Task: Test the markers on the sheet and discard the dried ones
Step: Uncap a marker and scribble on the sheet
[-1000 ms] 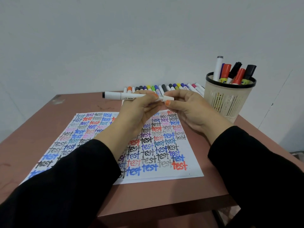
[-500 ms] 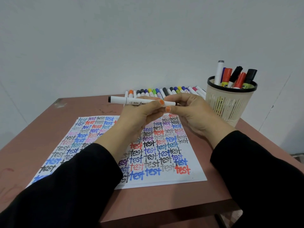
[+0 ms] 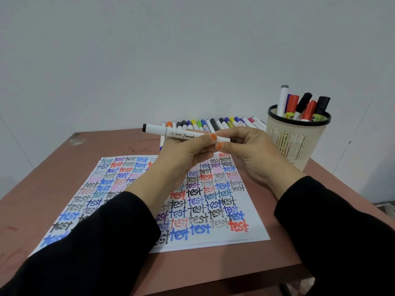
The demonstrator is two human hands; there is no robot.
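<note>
Both hands hold one white marker point(image 3: 171, 131) level above the sheet. It has a black band at its left end and the word "Smooth" on the barrel. My left hand point(image 3: 188, 150) pinches the barrel near the middle. My right hand point(image 3: 245, 150) grips the right end, which its fingers hide. The white sheet point(image 3: 252, 210) lies flat on the table, covered with the word "test" in many colours.
A row of several markers point(image 3: 215, 123) lies along the far table edge. A cream mesh cup point(image 3: 297, 142) with several thick markers stands at the right. The brown table point(image 3: 53, 167) ends close to me.
The two hands and the marker have stayed together; the view has tilted a little, so they sit slightly lower and further right. The grips look the same.
</note>
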